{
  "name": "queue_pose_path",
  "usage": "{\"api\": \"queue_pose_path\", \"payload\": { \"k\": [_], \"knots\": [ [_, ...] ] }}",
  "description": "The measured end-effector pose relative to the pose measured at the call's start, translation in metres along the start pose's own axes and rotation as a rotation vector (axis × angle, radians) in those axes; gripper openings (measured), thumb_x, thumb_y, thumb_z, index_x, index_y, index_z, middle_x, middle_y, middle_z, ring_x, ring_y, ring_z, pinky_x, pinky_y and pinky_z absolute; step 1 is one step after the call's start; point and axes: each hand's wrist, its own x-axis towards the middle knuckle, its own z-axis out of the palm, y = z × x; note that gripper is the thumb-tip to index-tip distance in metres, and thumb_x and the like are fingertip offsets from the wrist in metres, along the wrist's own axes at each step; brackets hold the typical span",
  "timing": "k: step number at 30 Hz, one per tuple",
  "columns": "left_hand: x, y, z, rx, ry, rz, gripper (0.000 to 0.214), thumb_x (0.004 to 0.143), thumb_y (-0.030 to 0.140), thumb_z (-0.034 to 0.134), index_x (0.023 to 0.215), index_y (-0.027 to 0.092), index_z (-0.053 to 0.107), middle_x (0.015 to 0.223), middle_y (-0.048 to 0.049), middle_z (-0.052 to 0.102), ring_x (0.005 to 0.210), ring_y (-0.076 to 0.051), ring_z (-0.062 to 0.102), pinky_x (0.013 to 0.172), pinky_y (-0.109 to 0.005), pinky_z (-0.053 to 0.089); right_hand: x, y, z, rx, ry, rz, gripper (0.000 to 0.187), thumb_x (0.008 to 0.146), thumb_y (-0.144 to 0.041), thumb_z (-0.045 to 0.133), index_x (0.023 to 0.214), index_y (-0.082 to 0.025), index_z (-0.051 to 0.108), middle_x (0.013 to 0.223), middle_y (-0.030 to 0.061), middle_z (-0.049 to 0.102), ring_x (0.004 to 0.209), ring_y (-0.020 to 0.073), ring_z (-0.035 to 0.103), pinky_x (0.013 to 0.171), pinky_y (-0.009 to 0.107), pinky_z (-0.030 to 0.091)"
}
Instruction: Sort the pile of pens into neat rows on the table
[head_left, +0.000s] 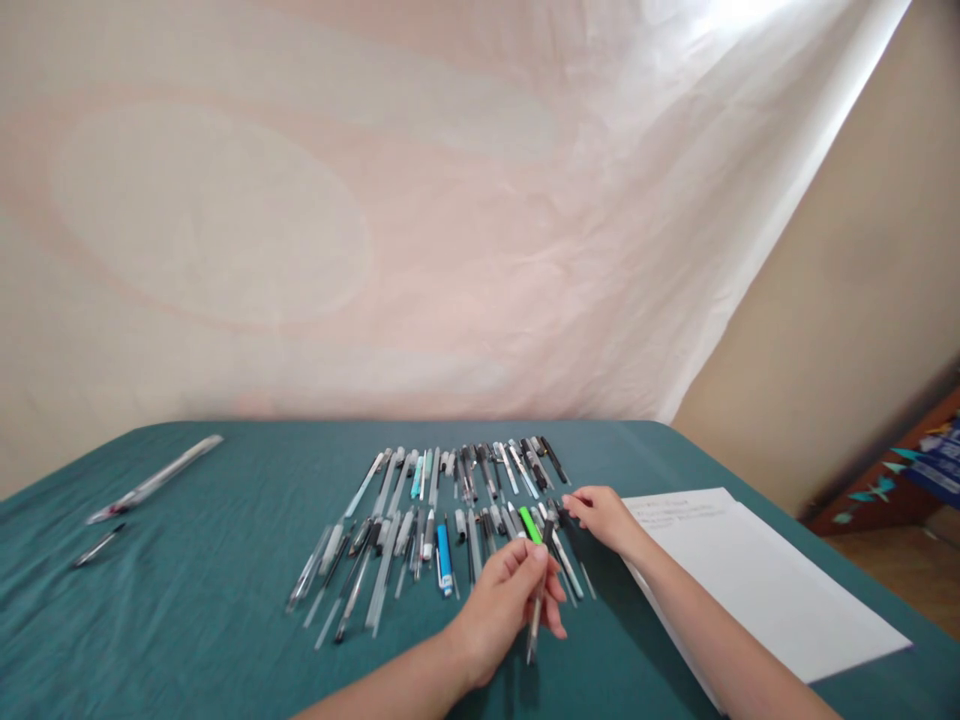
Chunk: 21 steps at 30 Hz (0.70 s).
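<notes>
My left hand (pixel 514 590) is closed round a pen (pixel 537 607) with a clear barrel and a dark upper end. The pen stands nearly upright, its tip pointing down at the cloth near the front of the rows. My right hand (pixel 604 517) is at the right end of the rows, thumb and fingertips pressed together; what they hold, if anything, is too small to tell. Between and behind the hands lie a green marker (pixel 529 525) and several pens. A blue highlighter (pixel 444 560) lies left of my left hand.
Two rows of pens and refills cover the middle of the green tablecloth (pixel 225 600). A white paper pad (pixel 772 580) with handwriting lies at right, partly under my right forearm. A long plastic-wrapped bundle (pixel 157 480) and a single pen (pixel 99 546) lie at far left.
</notes>
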Motion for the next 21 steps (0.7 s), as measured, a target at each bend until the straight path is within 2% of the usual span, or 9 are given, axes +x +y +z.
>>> {"api": "queue_pose_path", "payload": {
  "k": [8,12,15,17,21],
  "knots": [
    [0.000,0.003,0.001,-0.010,0.029,0.012,0.035,0.077,0.050,0.046,0.077,0.014,0.049,0.066,-0.0010,0.054,0.048,-0.009,0.051,0.053,-0.025,0.042,-0.004,-0.008,-0.004,-0.015,-0.020,-0.027,0.033,0.074,-0.041,0.047,0.061,-0.014,0.061,0.053,0.0009,0.059,0.051,0.0135,0.054,0.052,0.022,0.038],
    [0.002,0.003,0.000,-0.035,0.071,0.035,0.036,0.074,0.050,0.049,0.077,0.015,0.050,0.067,-0.0005,0.054,0.049,-0.009,0.050,0.054,-0.024,0.042,-0.014,-0.030,-0.017,0.052,-0.032,-0.017,0.034,0.076,-0.044,0.046,0.067,-0.014,0.060,0.056,0.0006,0.058,0.050,0.0121,0.052,0.047,0.021,0.037],
    [0.003,0.004,0.001,-0.059,0.088,0.046,0.035,0.074,0.050,0.050,0.078,0.015,0.050,0.065,0.0002,0.053,0.049,-0.009,0.049,0.053,-0.024,0.043,-0.031,-0.061,-0.025,0.401,-0.240,-0.040,0.035,0.076,-0.046,0.049,0.078,-0.014,0.062,0.072,0.0031,0.061,0.053,0.0098,0.050,0.044,0.019,0.037],
    [0.002,0.004,0.001,-0.062,0.085,0.055,0.034,0.075,0.049,0.049,0.078,0.015,0.049,0.066,0.0003,0.052,0.049,-0.008,0.048,0.053,-0.024,0.043,-0.043,-0.082,-0.025,0.535,-0.358,-0.055,0.034,0.073,-0.046,0.054,0.082,-0.014,0.062,0.069,0.0017,0.059,0.053,0.0086,0.048,0.043,0.018,0.036],
    [0.000,0.005,0.001,-0.040,0.057,0.072,0.031,0.078,0.045,0.048,0.078,0.014,0.050,0.070,-0.0012,0.053,0.051,-0.008,0.049,0.056,-0.024,0.043,-0.055,-0.104,-0.021,0.598,-0.374,-0.049,0.030,0.070,-0.043,0.061,0.075,-0.014,0.060,0.053,-0.0034,0.050,0.048,0.0067,0.045,0.041,0.016,0.034]
  ]
}}
